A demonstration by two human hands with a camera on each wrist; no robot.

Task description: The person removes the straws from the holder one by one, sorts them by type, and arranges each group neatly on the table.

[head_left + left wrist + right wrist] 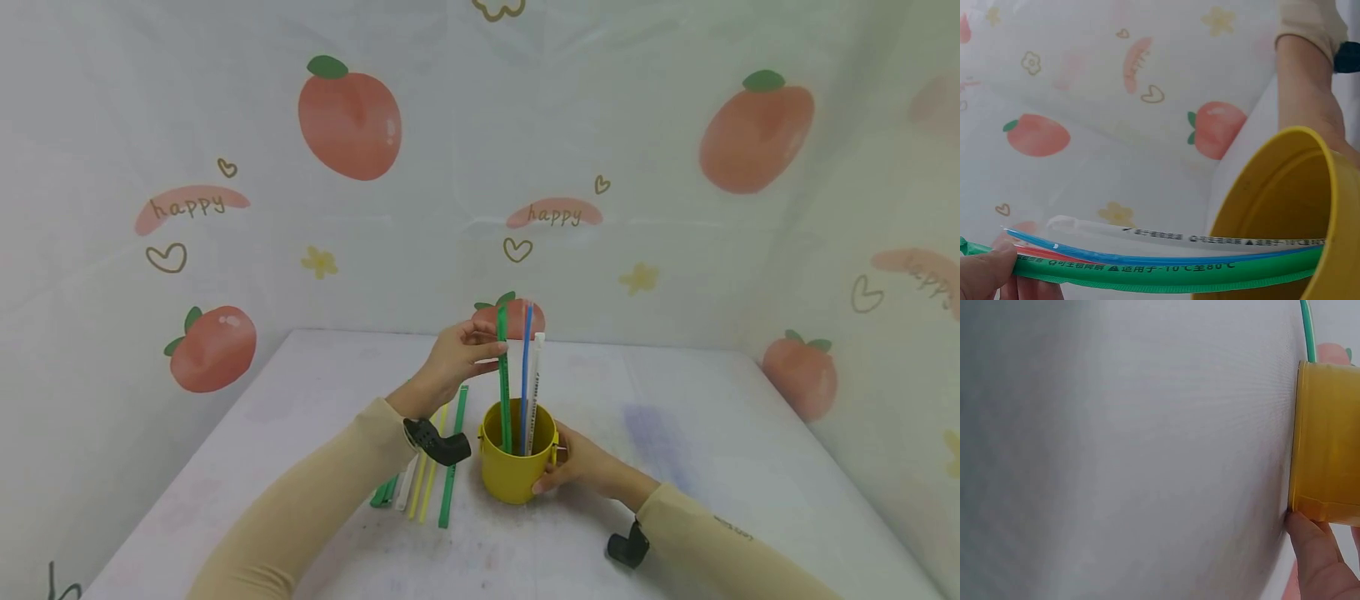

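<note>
My left hand (448, 365) pinches the upper part of a green wrapped drinking straw (504, 392). Its lower end is inside a small yellow bucket (512, 482). A blue straw (527, 358) and a white wrapped straw (535, 383) lean upright in the same bucket, and a red straw (1054, 252) shows beside the blue one in the left wrist view. My right hand (581, 467) grips the bucket's right side, thumb in front, low near the table. In the right wrist view, fingers (1316, 547) touch the bucket's lower edge. The straws' bottom ends are hidden inside the bucket.
Left of the bucket, several straws lie on the white table (570, 550): a green straw (453, 467), yellow straws (430, 483), a white straw (406, 486) and more green (383, 492). A printed cloth backdrop (450, 167) stands behind the table.
</note>
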